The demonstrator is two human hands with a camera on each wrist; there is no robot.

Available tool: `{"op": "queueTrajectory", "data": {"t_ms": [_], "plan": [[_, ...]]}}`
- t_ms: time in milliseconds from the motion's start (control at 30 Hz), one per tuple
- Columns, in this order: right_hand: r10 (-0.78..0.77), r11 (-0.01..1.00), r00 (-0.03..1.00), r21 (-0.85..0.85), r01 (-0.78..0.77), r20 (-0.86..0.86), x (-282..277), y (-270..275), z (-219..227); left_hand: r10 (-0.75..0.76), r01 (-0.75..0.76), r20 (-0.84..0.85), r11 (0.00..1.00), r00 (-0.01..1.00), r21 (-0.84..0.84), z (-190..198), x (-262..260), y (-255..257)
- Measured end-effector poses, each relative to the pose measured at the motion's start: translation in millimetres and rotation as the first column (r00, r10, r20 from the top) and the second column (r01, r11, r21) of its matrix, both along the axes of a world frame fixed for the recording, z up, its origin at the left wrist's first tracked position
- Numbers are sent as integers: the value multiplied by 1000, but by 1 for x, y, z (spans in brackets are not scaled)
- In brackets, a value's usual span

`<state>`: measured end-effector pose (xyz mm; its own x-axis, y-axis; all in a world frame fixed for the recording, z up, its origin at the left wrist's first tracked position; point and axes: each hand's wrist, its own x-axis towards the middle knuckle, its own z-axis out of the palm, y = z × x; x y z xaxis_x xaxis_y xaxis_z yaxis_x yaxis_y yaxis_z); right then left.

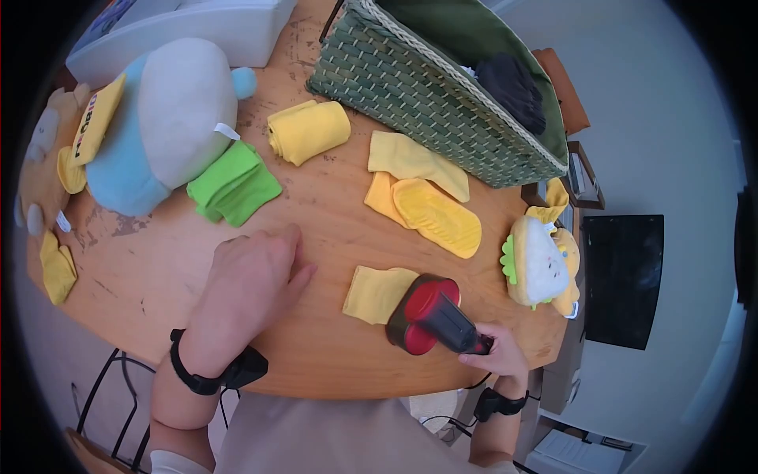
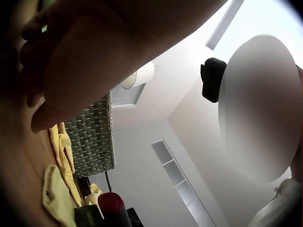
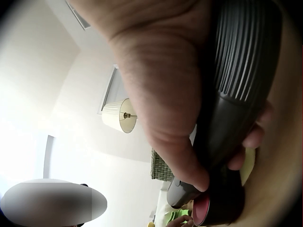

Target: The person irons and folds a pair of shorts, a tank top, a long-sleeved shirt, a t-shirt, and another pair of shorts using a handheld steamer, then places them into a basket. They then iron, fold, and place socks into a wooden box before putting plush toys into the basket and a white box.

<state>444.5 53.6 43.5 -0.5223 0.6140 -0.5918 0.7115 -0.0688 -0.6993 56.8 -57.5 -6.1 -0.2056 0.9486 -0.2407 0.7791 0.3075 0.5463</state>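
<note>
Right hand grips a black-and-red tool
Head: the tool's long axis slants from this hand, red end pointing left and forward. Left wrist: left hand loosely bent, holding nothing. Right wrist: thumb and fingers wrap the handle.

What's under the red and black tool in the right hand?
A yellow cloth sticks out from under the tool, toward the left hand. What lies directly beneath the tool is covered, so the cloth's shape there can't be seen.
</note>
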Motion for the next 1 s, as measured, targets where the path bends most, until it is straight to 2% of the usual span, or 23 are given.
{"op": "queueTrajectory", "data": {"t_ms": [67,200,267,300,367,400,467,600,667,700,767,833,900,933,1000], "plan": [[86,996,995,-14,-87,-49,-10,3,-5,6,-6,-15,1000,1000,0,0,0,1],[70,996,997,-58,-72,-34,-43,6,-6,46,-47,-69,999,997,-8,-4,0,1],[147,986,989,-73,-149,-36,-51,7,-11,62,-63,-93,998,994,-4,-4,-1,2],[128,989,991,-76,-130,-33,-56,7,-13,86,-86,-115,996,990,6,-5,0,3],[154,980,972,-98,-173,-176,-69,7,-17,90,-89,-108,996,990,11,-5,0,3],[131,984,976,-97,-149,-172,-76,8,-17,116,-115,-104,993,988,20,-5,-1,5],[341,940,915,64,-335,-215,-91,8,-16,90,-83,-123,995,988,57,-7,-2,5],[283,959,918,84,-271,-279,-98,-9,-30,94,-87,-111,994,989,70,-3,0,6],[110,993,915,83,-84,-389,-92,-21,-33,115,-109,-73,991,991,83,1,2,6],[92,995,915,79,-65,-393,-83,-26,-29,96,-90,-77,993,992,79,4,3,7],[-100,991,878,31,130,-468,-54,-31,-14,127,-127,-32,992,991,22,8,4,10],[-140,974,862,88,208,-486,-23,-40,-10,118,-118,-36,993,992,12,5,3,10],[-215,918,940,273,287,-265,4,-49,-2,107,-107,-36,994,994,3,7,4,11],[-226,914,937,275,299,-267,14,-56,-4,121,-122,-27,992,992,-38,10,6,13],[-244,688,964,683,245,-100,31,-67,-12,128,-129,-21,988,992,-80,11,8,13]]}}
